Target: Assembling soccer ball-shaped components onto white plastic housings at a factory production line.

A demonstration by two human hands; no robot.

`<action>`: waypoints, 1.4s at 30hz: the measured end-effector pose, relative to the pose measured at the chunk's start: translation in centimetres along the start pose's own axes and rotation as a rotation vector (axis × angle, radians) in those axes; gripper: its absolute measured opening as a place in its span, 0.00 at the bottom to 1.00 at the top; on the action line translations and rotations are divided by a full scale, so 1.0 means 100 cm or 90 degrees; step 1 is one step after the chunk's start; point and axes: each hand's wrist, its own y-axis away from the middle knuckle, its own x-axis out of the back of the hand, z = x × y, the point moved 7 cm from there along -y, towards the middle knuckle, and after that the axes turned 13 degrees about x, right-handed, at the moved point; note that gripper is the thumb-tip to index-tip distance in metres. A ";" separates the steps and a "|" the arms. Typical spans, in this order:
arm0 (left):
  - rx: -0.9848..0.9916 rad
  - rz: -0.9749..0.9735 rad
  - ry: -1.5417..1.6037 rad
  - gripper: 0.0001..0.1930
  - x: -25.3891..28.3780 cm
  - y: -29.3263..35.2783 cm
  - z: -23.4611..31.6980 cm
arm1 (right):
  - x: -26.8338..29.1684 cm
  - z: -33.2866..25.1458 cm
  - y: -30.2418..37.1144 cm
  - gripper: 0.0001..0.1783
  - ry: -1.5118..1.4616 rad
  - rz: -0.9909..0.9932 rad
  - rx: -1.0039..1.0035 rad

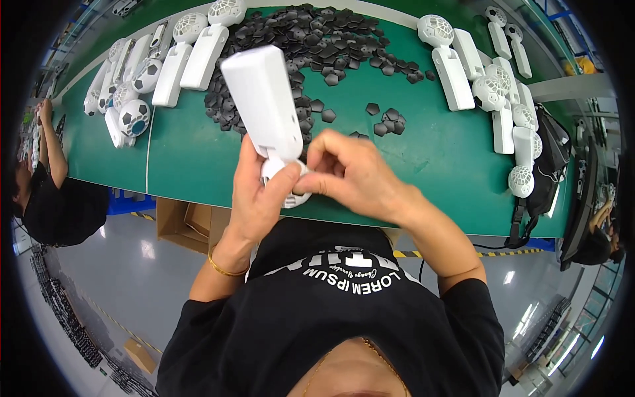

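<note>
My left hand (256, 197) is wrapped round the round end of a white plastic device (263, 99), whose long box-shaped body points up and away from me over the table's near edge. The ball-shaped head is largely covered by my fingers. At its right side, my right hand (357, 173) is closed in a pinch, thumb and forefinger against the head; whatever is between them is hidden. Just beyond both hands spreads a large heap of small black pentagon pieces (311, 33), with a few loose pentagons (390, 123) lying to the right.
Similar white ball-headed devices (175, 66) lie in a cluster at the left of the green table (397, 172), and more white devices (453, 76) at the right. A black backpack (552, 159) rests at the right edge. Cardboard boxes (182, 221) stand below. Another person (56, 198) sits at far left.
</note>
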 end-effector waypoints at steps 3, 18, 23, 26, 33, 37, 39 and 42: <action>0.025 -0.021 0.104 0.22 0.001 -0.005 0.004 | 0.023 0.011 -0.013 0.10 0.009 0.039 -0.002; 0.024 0.004 0.229 0.20 0.013 -0.018 0.011 | 0.041 0.019 -0.033 0.06 0.467 -0.033 0.201; 0.025 0.015 0.255 0.19 0.002 -0.022 0.015 | 0.053 0.025 -0.027 0.05 0.339 0.016 0.041; 0.031 -0.020 0.259 0.18 -0.007 -0.026 0.015 | 0.055 0.020 -0.010 0.06 0.118 0.101 -0.082; 0.040 -0.020 0.251 0.18 -0.024 -0.032 0.011 | 0.037 -0.008 0.011 0.05 -0.212 0.166 -0.074; 0.036 -0.020 0.237 0.17 -0.027 -0.034 0.012 | 0.038 -0.016 0.010 0.04 -0.009 0.119 0.031; 0.039 -0.019 0.234 0.16 -0.026 -0.033 0.013 | 0.037 -0.025 0.008 0.04 0.085 0.105 0.118; 0.080 -0.047 0.253 0.16 -0.028 -0.033 0.011 | 0.029 -0.044 0.009 0.05 0.272 0.076 0.297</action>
